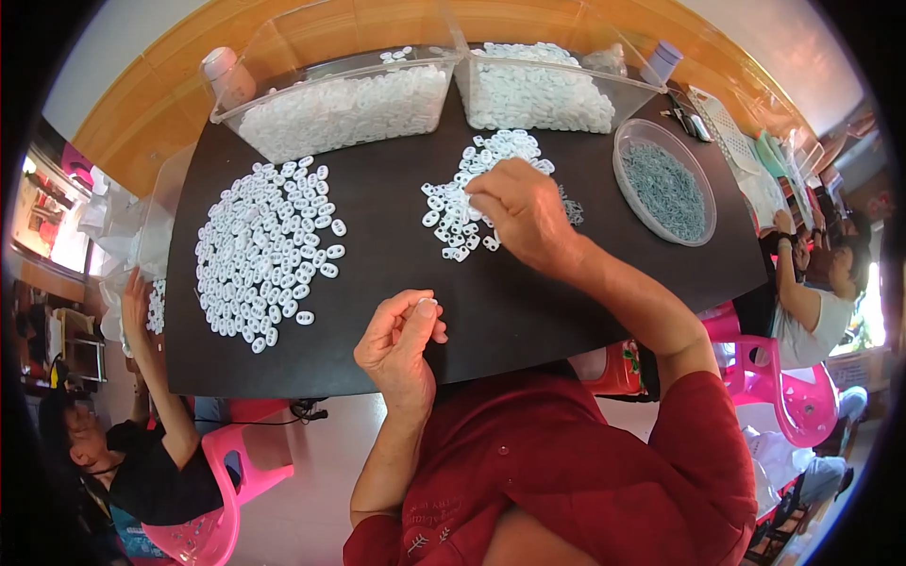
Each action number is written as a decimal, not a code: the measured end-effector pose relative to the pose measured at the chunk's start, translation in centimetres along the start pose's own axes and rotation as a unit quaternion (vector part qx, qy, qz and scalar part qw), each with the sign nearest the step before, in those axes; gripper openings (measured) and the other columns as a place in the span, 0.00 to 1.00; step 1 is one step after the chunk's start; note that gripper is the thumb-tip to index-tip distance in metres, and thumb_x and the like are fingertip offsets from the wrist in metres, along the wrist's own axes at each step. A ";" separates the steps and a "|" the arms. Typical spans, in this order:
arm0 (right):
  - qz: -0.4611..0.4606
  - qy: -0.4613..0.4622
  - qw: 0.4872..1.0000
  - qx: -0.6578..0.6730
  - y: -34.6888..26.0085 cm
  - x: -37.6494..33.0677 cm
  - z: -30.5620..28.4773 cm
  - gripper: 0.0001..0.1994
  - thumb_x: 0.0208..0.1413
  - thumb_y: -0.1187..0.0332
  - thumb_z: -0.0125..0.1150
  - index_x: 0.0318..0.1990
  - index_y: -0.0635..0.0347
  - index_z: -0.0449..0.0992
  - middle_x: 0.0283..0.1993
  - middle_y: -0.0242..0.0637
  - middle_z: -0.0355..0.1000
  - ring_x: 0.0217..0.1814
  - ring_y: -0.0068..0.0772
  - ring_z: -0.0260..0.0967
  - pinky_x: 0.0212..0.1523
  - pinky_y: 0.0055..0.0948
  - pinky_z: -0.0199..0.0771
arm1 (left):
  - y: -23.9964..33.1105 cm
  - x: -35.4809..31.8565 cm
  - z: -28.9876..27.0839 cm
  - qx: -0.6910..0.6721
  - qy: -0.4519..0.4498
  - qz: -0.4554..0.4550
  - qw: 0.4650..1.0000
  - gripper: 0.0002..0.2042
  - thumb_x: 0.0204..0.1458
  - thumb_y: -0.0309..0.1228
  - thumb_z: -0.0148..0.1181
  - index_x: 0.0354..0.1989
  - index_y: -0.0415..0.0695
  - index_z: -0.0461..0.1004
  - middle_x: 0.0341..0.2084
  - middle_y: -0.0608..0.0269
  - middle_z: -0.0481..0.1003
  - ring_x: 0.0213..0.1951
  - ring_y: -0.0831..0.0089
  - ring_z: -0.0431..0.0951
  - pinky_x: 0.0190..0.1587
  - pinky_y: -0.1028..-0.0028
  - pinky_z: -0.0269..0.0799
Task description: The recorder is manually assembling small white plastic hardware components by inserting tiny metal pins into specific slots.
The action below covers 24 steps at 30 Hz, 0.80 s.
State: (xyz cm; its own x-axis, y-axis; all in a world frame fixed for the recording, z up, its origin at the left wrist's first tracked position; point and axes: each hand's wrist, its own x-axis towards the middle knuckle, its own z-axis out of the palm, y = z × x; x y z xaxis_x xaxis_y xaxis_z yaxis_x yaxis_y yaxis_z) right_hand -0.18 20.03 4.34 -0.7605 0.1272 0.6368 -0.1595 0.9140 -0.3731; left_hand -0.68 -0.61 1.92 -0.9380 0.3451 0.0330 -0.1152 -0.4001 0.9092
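Observation:
My left hand [400, 347] is closed near the table's front edge, thumb against fingers, with a sliver of a small white plastic piece [431, 301] showing at the tips. My right hand [522, 215] reaches over a loose pile of white plastic pieces with holes [455, 226]; its fingers are bent together, and what they pinch, if anything, is hidden. Beside that hand, partly covered by it, lies a little heap of small grey metal-looking parts [572, 208]. To the left spreads a large pile of white oval two-holed pieces [264, 250].
Two clear bins [344, 113] [543, 94] full of white pieces stand at the back. A round clear tub [664, 184] of grey-green small parts sits at the right. Two co-workers sit at either side, on pink chairs [802, 391]. A pink-white bottle [226, 75] stands far left.

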 end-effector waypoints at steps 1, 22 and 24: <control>0.002 0.007 1.000 -0.003 0.4 0.1 -0.5 0.03 0.45 0.76 0.61 0.29 0.62 0.76 0.26 0.39 0.70 0.32 0.41 0.68 0.32 0.34 0.67 | -0.1 0.2 0.0 0.001 -0.003 -0.003 1.000 0.05 0.51 0.22 0.57 0.35 0.33 0.75 0.23 0.57 0.74 0.20 0.76 0.71 0.23 0.79 0.67; 0.025 -0.084 0.991 -0.098 4.9 -6.0 -4.9 0.05 0.40 0.78 0.62 0.27 0.59 0.74 0.25 0.35 0.65 0.32 0.39 0.63 0.31 0.34 0.63 | -1.5 -0.2 -0.1 0.067 -0.076 -0.020 0.995 0.06 0.55 0.26 0.56 0.34 0.36 0.74 0.24 0.64 0.72 0.23 0.83 0.69 0.26 0.85 0.66; 0.017 -0.077 0.993 -0.091 5.2 -5.9 -4.2 0.04 0.39 0.78 0.59 0.24 0.58 0.73 0.25 0.36 0.64 0.32 0.40 0.62 0.31 0.35 0.62 | -1.5 -0.2 -0.1 0.079 -0.077 -0.022 0.994 0.06 0.54 0.27 0.57 0.34 0.36 0.74 0.24 0.65 0.72 0.23 0.84 0.69 0.26 0.85 0.66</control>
State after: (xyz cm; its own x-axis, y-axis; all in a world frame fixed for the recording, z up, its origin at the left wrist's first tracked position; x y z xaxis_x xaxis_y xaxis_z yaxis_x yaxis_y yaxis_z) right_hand 6.19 25.63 1.48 -0.8534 0.1113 0.5093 -0.0262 0.9665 -0.2551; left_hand -0.34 -0.13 0.53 -0.8706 0.4900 0.0442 -0.0902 -0.2472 0.9648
